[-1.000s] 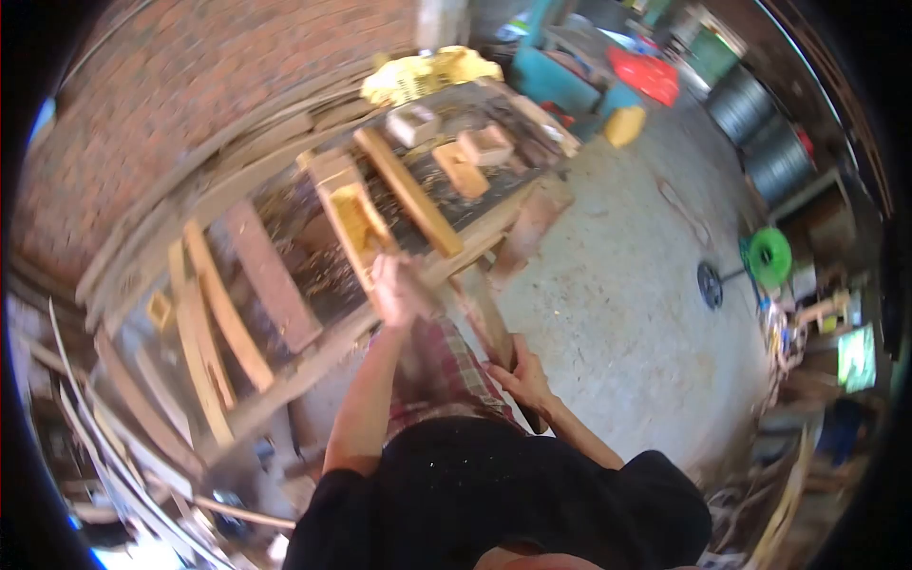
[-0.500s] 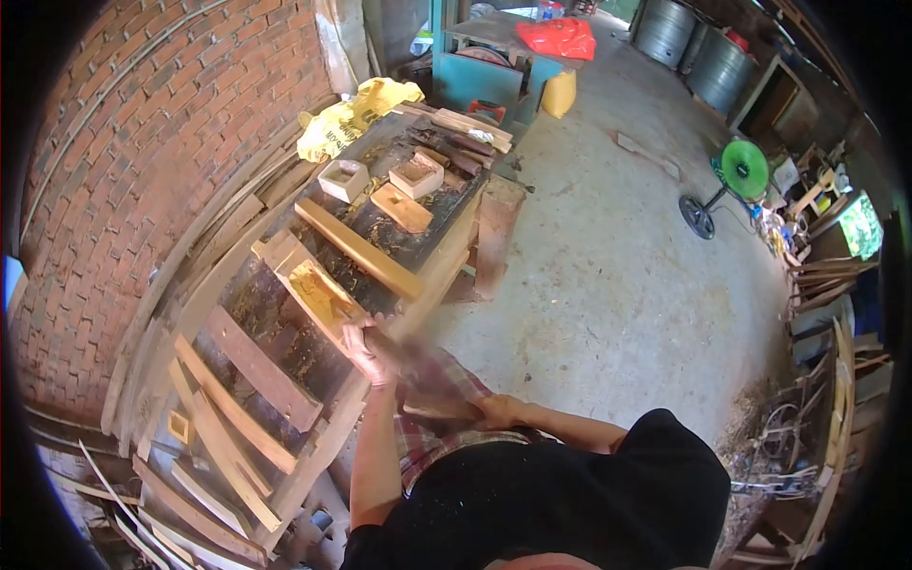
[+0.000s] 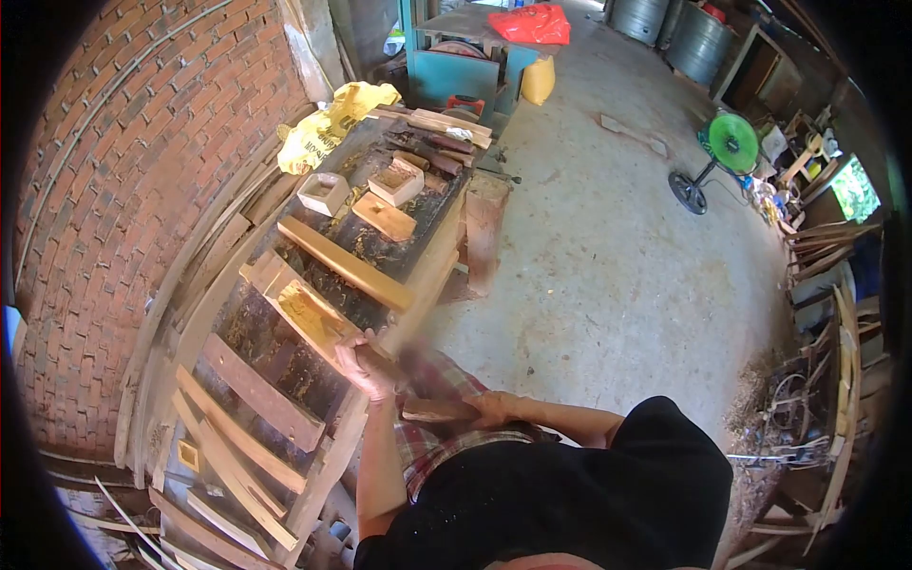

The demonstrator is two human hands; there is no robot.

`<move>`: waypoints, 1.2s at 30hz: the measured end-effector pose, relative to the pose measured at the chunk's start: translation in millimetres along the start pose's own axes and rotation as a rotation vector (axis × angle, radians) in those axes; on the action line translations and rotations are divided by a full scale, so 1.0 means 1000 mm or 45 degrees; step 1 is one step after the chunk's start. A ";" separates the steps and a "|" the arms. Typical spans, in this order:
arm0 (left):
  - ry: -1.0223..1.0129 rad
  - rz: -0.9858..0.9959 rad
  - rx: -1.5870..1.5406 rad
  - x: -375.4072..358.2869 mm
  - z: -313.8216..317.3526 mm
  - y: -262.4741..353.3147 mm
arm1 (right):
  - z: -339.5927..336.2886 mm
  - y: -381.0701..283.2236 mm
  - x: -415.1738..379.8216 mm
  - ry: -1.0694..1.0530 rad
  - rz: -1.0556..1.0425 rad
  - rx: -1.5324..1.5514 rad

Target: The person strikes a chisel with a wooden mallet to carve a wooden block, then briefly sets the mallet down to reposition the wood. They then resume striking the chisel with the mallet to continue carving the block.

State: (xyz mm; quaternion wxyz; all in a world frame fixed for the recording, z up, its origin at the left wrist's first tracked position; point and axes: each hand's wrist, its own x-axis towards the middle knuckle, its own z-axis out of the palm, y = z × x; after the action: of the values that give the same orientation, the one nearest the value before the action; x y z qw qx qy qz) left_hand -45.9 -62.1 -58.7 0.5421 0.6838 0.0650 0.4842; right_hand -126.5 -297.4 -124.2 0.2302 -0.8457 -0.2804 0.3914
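Note:
My left hand is closed at the near end of a long wooden piece with a yellowish hollow carved in its top. A brown, smeared shape lies along its palm; I cannot tell what it is. Close to my lap, my right hand grips one end of a brown wooden block, which points toward my left hand. The carved piece rests on a dark workbench strewn with shavings. Just beyond it lies a smooth wooden bar.
Two small square wooden boxes, one pale and one browner, stand farther back beside a flat wooden block. Several planks lie on the near left. A green fan stands on the concrete floor; a brick wall borders the left.
The view has shifted a little, so the bench's far end appears lower and farther left. Both hands keep nearly the same places, the right one still on the wooden block.

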 end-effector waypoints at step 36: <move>0.011 -0.214 -0.218 -0.001 0.000 0.008 | 0.017 0.021 0.007 0.126 -0.005 0.099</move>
State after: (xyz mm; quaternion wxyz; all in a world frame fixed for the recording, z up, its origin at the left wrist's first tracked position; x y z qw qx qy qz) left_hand -50.3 -65.9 -52.6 0.6369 0.6251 0.0826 0.4436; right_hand -129.8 -305.8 -150.9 0.2775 -0.8539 -0.2549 0.3591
